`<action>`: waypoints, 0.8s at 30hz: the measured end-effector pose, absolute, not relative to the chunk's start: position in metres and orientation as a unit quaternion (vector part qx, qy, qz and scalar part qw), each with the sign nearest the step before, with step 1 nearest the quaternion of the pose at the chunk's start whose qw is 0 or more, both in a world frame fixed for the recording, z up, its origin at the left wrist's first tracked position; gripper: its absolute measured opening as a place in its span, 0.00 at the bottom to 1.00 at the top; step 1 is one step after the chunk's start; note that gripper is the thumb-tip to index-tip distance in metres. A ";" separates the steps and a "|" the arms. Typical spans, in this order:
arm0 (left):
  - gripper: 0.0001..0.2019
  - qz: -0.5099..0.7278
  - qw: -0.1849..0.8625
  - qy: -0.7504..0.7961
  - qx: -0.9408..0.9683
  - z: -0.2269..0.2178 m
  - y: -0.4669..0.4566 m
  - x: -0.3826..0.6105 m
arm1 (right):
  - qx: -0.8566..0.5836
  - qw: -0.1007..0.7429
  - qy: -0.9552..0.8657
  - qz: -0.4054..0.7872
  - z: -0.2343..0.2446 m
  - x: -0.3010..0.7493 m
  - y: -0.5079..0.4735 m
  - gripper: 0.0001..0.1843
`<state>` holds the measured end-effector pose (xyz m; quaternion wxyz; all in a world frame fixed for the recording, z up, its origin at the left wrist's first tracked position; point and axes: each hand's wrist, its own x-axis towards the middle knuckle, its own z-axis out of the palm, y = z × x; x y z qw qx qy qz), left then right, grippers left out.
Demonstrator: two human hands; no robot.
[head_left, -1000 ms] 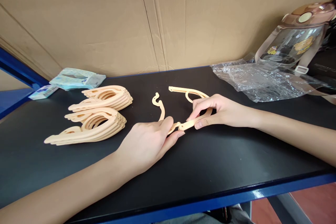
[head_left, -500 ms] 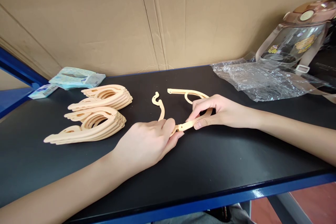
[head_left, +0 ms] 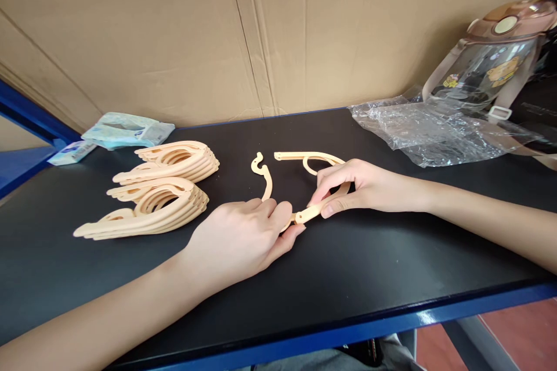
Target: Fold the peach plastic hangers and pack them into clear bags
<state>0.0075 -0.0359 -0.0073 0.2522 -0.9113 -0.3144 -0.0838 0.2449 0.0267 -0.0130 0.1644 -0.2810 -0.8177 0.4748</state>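
Observation:
My left hand is closed in a pinch on the lower end of a peach plastic hook piece, whose curled tip points away from me. My right hand is closed round a peach hanger arm that lies on the black table. The two parts meet between my fingertips near the table's middle. To the left lie two stacks of folded peach hangers, apart from both hands.
A crumpled clear plastic bag lies at the back right, with a brown-lidded clear water bottle behind it. Blue-white packets sit at the back left. Cardboard lines the back wall. The table's blue front edge runs close to me.
Both hands have stayed on the parts. The hanger arm's far end has swung slightly left and the joint has shifted a little toward me.

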 end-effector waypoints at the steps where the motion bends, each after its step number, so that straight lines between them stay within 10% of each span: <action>1: 0.19 -0.085 0.240 -0.321 -0.912 -0.008 -0.035 0.007 | -0.280 0.164 -0.822 0.469 -0.014 0.245 0.027 0.17; 24: 0.17 -0.133 0.218 -0.322 -0.912 -0.011 -0.032 0.004 | -0.282 0.158 -0.828 0.459 -0.010 0.244 0.024 0.13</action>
